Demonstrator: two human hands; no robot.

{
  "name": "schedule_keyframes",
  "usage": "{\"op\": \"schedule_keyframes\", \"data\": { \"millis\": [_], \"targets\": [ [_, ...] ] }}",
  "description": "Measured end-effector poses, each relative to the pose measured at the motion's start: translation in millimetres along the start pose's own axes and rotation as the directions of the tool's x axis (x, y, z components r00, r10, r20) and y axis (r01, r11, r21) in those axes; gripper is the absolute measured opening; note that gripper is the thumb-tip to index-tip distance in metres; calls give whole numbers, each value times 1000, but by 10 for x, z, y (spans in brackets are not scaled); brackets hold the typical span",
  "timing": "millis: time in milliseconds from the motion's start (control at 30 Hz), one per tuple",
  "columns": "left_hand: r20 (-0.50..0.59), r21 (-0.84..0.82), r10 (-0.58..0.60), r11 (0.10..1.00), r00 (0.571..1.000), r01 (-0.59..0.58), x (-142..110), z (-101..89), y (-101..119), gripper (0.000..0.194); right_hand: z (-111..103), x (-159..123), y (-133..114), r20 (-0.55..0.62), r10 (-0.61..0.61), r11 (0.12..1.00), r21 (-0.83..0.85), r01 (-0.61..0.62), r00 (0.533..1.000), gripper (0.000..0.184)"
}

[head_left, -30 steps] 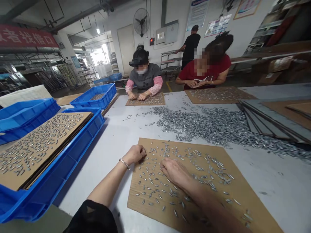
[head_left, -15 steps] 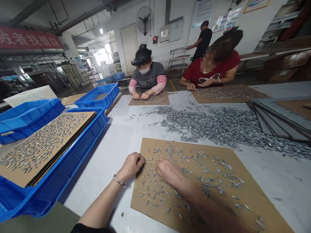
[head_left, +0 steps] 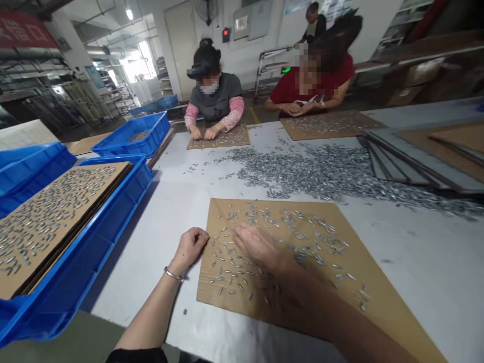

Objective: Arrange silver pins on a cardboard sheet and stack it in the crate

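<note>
Fingers (head_left: 236, 235) of the right hand (head_left: 255, 244) bunch downward over the left half of a cardboard sheet (head_left: 363, 252); whether the tips meet or pinch a piece, cannot tell. Left hand (head_left: 191, 245): fingers curled in, tips at the sheet's left edge; grip hidden, cannot tell either.

Largest down: white table (head_left: 170, 201) spans the view. Across it, a co-worker in grey (head_left: 221, 98), both hands over another sheet (head_left: 192, 145); to the right of them, a co-worker in red (head_left: 342, 75), hands close together just behind a third sheet (head_left: 295, 135).

Blue tray (head_left: 113, 242) at near left, stacked with cardboard, top layer covered in metal pieces. Second blue tray (head_left: 130, 147) behind it, metal pieces inside too. Big grey pile of metal pieces (head_left: 302, 171) spreads over the table's middle to the right, beyond the near sheet. Stack of boards (head_left: 416, 161), fanned, at right beside the pile.

Near sheet lies flat, right forearm crossing above it. Silver bracelet (head_left: 174, 275) on left wrist. Smallest: loose metal pieces (head_left: 232, 292) on the near sheet, spaced singly toward the left, bunched and overlapping in places toward upper right.
</note>
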State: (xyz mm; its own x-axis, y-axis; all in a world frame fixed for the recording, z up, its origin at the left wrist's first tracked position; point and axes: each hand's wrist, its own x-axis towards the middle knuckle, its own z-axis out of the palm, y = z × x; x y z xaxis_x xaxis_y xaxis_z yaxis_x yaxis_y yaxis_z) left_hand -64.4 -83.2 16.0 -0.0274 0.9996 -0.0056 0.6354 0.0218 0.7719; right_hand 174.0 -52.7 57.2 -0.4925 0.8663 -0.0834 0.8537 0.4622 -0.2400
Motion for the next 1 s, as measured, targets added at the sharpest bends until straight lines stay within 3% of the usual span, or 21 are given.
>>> {"op": "schedule_keyframes", "data": {
  "millis": [133,267,400,500,600,733,833,933,1000],
  "targets": [
    [-25,-51,-14,999,1000,12,-54,-87,136,29,-130,-353,397,-135,104,989,117,-88,985,25],
    [16,-49,81,996,997,-80,-256,-39,421,23,-25,-886,674,-111,135,964,245,-105,985,26],
    [231,27,208,975,950,-220,-464,238,721,19,270,-1220,590,-8,97,951,295,-90,995,23],
    [351,138,260,936,900,-324,-549,493,864,19,450,-1284,430,-57,93,974,213,-79,994,27],
    [401,273,289,868,869,-415,-573,692,909,19,546,-1266,324,-138,142,983,137,-123,980,23],
    [402,428,277,786,873,-447,-550,802,892,20,630,-1232,284,-197,194,980,72,-183,961,19],
    [424,452,274,762,863,-464,-532,788,887,20,701,-1247,276,-327,113,993,58,-99,938,22],
    [436,425,290,768,852,-479,-524,744,900,18,755,-1296,263,-497,-52,999,-15,52,866,29],
    [439,401,308,773,844,-491,-518,727,909,18,776,-1334,260,-530,-166,986,-66,154,832,32]
  ]
}}
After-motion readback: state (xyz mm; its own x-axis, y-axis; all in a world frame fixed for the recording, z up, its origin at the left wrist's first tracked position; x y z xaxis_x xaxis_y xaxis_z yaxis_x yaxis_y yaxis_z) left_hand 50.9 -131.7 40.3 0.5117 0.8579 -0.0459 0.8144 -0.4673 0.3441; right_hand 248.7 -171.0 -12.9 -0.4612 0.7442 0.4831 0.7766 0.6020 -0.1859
